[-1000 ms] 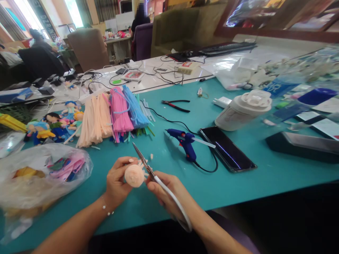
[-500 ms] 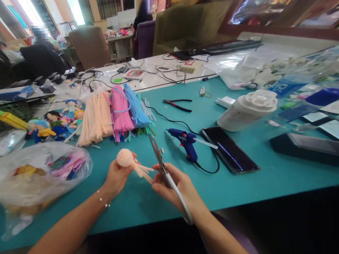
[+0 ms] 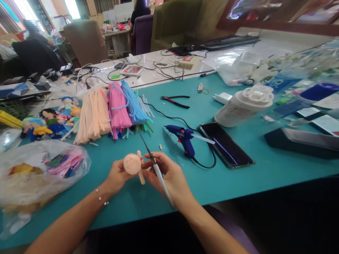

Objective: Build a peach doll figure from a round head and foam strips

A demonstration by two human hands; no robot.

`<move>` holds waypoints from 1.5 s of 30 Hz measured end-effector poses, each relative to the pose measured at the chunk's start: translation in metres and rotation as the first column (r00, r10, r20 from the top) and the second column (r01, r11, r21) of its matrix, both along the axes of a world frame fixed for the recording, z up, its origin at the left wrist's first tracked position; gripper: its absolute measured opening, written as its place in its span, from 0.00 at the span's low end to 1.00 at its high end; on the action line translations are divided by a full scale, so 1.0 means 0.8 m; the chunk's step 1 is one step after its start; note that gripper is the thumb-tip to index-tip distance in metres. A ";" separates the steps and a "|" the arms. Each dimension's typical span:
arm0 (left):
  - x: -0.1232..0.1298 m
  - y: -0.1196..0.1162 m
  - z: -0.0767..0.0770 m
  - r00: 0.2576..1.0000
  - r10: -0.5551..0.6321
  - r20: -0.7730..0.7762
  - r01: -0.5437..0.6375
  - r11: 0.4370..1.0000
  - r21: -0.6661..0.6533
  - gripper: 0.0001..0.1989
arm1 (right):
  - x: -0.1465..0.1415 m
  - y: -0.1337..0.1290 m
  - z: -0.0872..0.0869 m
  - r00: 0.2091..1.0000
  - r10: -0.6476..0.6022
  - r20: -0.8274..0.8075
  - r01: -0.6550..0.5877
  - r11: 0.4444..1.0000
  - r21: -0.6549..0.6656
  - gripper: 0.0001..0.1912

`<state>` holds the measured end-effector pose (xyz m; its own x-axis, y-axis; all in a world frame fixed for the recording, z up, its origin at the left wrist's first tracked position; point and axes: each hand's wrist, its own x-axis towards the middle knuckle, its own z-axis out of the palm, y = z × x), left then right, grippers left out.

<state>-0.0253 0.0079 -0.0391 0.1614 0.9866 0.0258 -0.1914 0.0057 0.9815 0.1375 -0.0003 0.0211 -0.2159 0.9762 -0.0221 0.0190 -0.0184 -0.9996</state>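
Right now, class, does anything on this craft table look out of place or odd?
A white lidded cup lies tipped on its side beside the phone, nothing visibly spilled. A small offcut sits loose on the teal table. Otherwise, the left hand holds a peach figure, the right hand scissors.

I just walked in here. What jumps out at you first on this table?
At the near edge of the teal table, the left hand holds a small peach pipe-cleaner figure while the right hand grips scissors beside it. Behind them lie bundles of peach, pink and blue pipe cleaners, with finished little dolls to their left. A blue glue gun rests to the right, next to a dark phone.
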 end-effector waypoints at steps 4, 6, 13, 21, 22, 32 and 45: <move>0.000 -0.002 0.004 0.997 0.006 -0.072 -0.010 0.998 -0.058 0.13 | -0.006 0.006 -0.001 1.000 -0.024 -0.004 0.024 1.000 0.004 0.14; 0.002 -0.003 0.010 0.998 0.026 -0.061 -0.031 0.995 -0.091 0.13 | -0.008 0.008 -0.002 0.999 -0.038 -0.011 0.037 0.999 -0.007 0.14; 0.010 -0.001 0.015 0.987 0.098 0.125 -0.069 0.973 -0.221 0.19 | -0.011 0.012 0.001 0.992 -0.052 -0.116 0.033 0.986 -0.164 0.16; 0.011 -0.005 0.011 0.979 0.063 0.193 -0.068 0.997 0.021 0.17 | -0.014 0.016 0.000 0.971 -0.124 -0.203 0.065 0.959 -0.276 0.17; 0.010 -0.007 0.010 0.984 0.032 0.176 -0.051 0.993 0.104 0.16 | -0.014 0.016 -0.001 0.969 -0.136 -0.207 0.075 0.958 -0.278 0.17; 0.001 -0.016 0.002 0.936 0.211 -0.282 -0.023 0.836 0.548 0.11 | -0.014 0.016 0.000 0.961 -0.149 -0.234 0.080 0.957 -0.280 0.17; 0.007 -0.014 0.012 0.909 0.292 -0.298 -0.139 0.885 0.444 0.03 | -0.012 0.017 -0.002 0.971 -0.086 -0.222 0.039 0.978 -0.206 0.22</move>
<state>-0.0195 -0.0030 -0.0297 0.0195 0.9112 0.4115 0.2119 -0.4060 0.8890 0.1278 0.0131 0.0196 -0.1768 0.9687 -0.1744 -0.2173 -0.2112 -0.9530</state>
